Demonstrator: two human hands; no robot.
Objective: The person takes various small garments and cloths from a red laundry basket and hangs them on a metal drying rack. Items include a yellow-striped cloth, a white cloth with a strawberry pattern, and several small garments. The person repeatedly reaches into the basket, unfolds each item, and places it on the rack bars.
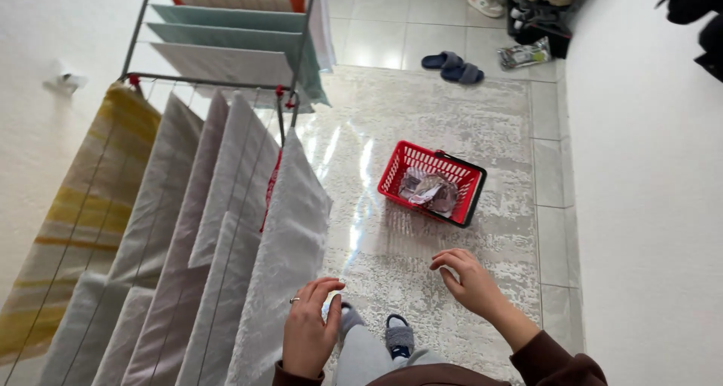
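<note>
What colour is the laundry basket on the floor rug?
The basket is red with a black handle and rim edge, seen in the head view.

1 red plastic basket with black handles (pixel 431 183) sits on 1 pale patterned rug (pixel 452 115). 1 metal drying rack (pixel 218 81) stands nearby. 2 dark blue slippers (pixel 453 64) lie beyond; 2 bare hands show.

Basket (pixel 392 176) on rug (pixel 444 122), right of rack (pixel 218 81).
</note>
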